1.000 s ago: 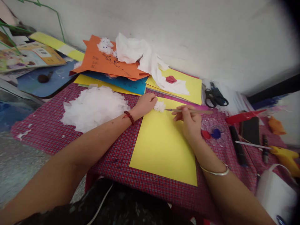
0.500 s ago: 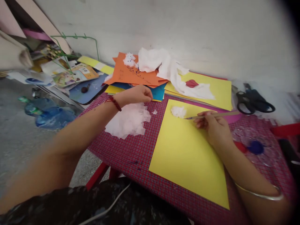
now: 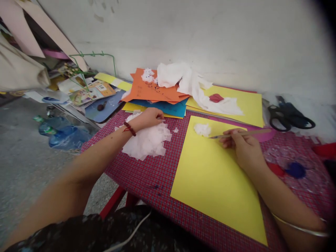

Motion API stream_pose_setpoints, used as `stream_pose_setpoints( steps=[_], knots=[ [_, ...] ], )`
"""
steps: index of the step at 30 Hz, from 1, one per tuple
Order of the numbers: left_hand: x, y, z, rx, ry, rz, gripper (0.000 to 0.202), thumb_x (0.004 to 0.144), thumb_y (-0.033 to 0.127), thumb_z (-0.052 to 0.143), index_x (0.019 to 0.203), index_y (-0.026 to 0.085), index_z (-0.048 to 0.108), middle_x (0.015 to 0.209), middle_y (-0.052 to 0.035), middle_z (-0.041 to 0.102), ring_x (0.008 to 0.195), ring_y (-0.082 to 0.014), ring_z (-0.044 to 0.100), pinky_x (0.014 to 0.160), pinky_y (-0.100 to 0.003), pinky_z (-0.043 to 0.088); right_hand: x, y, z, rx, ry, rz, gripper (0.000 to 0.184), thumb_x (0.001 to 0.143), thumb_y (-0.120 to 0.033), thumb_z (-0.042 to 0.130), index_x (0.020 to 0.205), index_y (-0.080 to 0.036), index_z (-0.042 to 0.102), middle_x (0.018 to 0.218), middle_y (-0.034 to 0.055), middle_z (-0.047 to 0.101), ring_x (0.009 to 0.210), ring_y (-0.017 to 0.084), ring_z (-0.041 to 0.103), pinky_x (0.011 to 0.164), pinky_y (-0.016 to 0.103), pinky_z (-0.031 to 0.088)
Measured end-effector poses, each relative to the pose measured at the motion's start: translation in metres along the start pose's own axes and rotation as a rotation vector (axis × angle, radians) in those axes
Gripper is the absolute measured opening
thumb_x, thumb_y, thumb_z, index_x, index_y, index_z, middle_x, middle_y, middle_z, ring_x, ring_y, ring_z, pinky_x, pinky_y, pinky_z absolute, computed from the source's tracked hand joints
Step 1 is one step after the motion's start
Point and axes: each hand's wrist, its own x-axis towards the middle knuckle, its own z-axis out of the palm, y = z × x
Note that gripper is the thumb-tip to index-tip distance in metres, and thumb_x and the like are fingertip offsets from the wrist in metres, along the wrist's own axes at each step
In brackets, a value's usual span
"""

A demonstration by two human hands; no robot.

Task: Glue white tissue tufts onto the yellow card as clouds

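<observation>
My left hand (image 3: 151,118) is over the far edge of a loose pile of white tissue paper squares (image 3: 147,141), its fingers pinched together; whatever they hold is hidden. In my right hand (image 3: 243,145) is a slim wooden paintbrush (image 3: 253,132), gripped like a pen, its tip pointing left. That tip is just beside a small white clump of crumpled tissue (image 3: 202,130) near the top of a yellow sheet of paper (image 3: 212,182). One tiny white scrap (image 3: 175,130) lies between the pile and the sheet.
Orange cards (image 3: 154,91), a draped white tissue (image 3: 181,75) and a red paper piece (image 3: 216,98) lie along the wall. Black scissors (image 3: 290,113) and a clear plastic dish (image 3: 312,175) are at right. Water bottles (image 3: 68,136) stand on the floor at left.
My left hand has come down closer to the tissue pile. My right hand keeps its grip on the paintbrush beside the clump. The whole view has shifted slightly.
</observation>
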Motion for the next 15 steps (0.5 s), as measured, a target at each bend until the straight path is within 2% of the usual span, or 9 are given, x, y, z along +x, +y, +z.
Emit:
stream_pose_setpoints(
  steps=[4, 7, 11, 15],
  knots=[
    [0.001, 0.001, -0.004, -0.065, 0.059, -0.017, 0.01, 0.07, 0.021, 0.058, 0.064, 0.017, 0.065, 0.066, -0.0031, 0.064, 0.063, -0.0139, 0.053, 0.062, -0.027, 0.038, 0.0, 0.001, -0.001, 0.002, -0.017, -0.02, 0.025, 0.082, -0.044, 0.069, 0.078, -0.019, 0.069, 0.066, 0.0075, 0.069, 0.051, 0.013, 0.059, 0.052, 0.026, 0.05],
    [-0.004, 0.012, -0.014, -0.227, 0.092, -0.019, 0.01, 0.07, 0.023, 0.059, 0.065, 0.017, 0.063, 0.071, -0.0034, 0.064, 0.068, -0.0143, 0.057, 0.066, -0.027, 0.042, 0.002, 0.005, -0.003, -0.008, -0.042, -0.052, 0.026, 0.084, -0.044, 0.068, 0.079, -0.019, 0.069, 0.067, 0.0073, 0.069, 0.051, 0.014, 0.059, 0.052, 0.026, 0.05],
    [-0.014, 0.046, -0.029, -0.457, 0.142, 0.013, 0.006, 0.073, 0.02, 0.058, 0.068, 0.016, 0.06, 0.09, -0.0054, 0.066, 0.085, -0.015, 0.062, 0.074, -0.027, 0.047, 0.004, 0.007, -0.002, 0.011, -0.046, -0.067, 0.03, 0.081, -0.048, 0.07, 0.08, -0.018, 0.068, 0.065, 0.006, 0.069, 0.048, 0.013, 0.059, 0.049, 0.026, 0.05],
    [-0.011, 0.085, -0.029, -0.644, 0.022, 0.04, 0.009, 0.076, 0.01, 0.054, 0.07, 0.015, 0.058, 0.074, -0.0025, 0.062, 0.072, -0.0114, 0.06, 0.068, -0.026, 0.047, 0.001, 0.004, 0.0, 0.06, -0.07, -0.085, 0.035, 0.075, -0.054, 0.073, 0.076, -0.02, 0.063, 0.058, 0.0014, 0.066, 0.046, 0.012, 0.058, 0.046, 0.024, 0.049]
  ],
)
